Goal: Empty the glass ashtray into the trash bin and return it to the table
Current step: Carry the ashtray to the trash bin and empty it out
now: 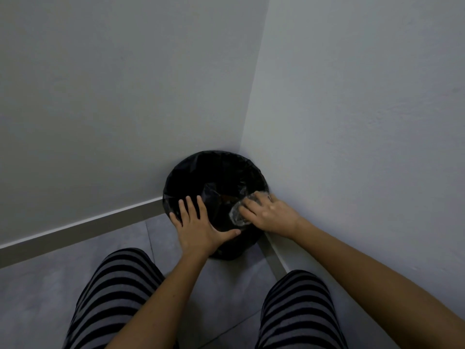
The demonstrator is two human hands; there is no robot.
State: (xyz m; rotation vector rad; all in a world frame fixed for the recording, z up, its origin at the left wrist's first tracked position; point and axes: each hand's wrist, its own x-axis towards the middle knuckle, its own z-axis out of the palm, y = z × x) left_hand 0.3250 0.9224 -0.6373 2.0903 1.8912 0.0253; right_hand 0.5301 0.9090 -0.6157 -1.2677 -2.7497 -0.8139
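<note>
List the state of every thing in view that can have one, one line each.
Round trash bin with black plastic liner: open, no lid on it, standing in the wall corner.
Clear glass ashtray: held tilted over the bin's opening.
Left hand: flat, fingers spread, resting on the bin's near rim.
Right hand: gripping the ashtray.

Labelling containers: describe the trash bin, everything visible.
The bin is round, lined with a glossy black bag folded over its rim. It stands upright on the grey tiled floor, tucked into the wall corner. The left hand rests flat on its near rim; the right hand holds the glass ashtray tilted over its opening. Contents are too dark to identify.
</note>
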